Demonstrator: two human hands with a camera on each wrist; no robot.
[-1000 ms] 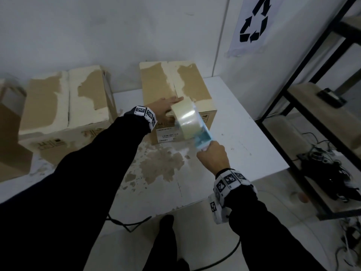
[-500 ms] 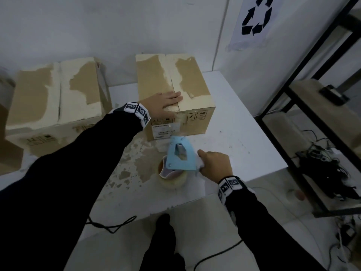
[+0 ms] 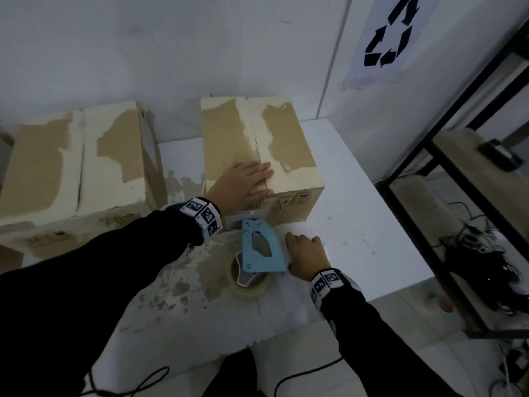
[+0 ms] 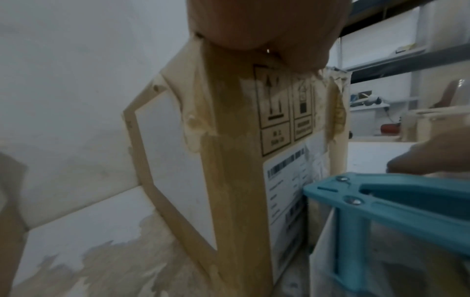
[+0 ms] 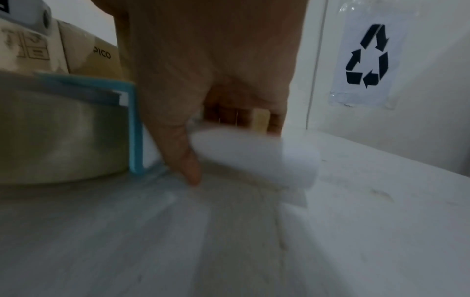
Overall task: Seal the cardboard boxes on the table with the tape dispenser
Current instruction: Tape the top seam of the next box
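Note:
My left hand [image 3: 249,183] lies flat, fingers straight, on the top seam of the right cardboard box [image 3: 286,144], near its front edge. In the left wrist view the palm [image 4: 254,24] presses the box's [image 4: 236,160] top corner. The blue tape dispenser [image 3: 262,247] lies on its side on the white table [image 3: 357,239] in front of that box, its clear tape roll [image 3: 249,285] underneath. My right hand [image 3: 306,253] sits at its right side, fingers curled over the white handle [image 5: 254,156], thumb pointing down to the table. A second closed box [image 3: 108,144] stands to the left.
A black metal shelf rack [image 3: 429,156] stands right of the table, with cables on the floor beneath it. A recycling sign [image 3: 389,32] hangs on the wall. Part of a third box [image 3: 8,259] shows at the far left. A cable runs along the floor below the table's front edge.
One second ago my right hand held the dispenser up at the box's front. It has come down and now lies on its side on the table. My left hand stayed on the box.

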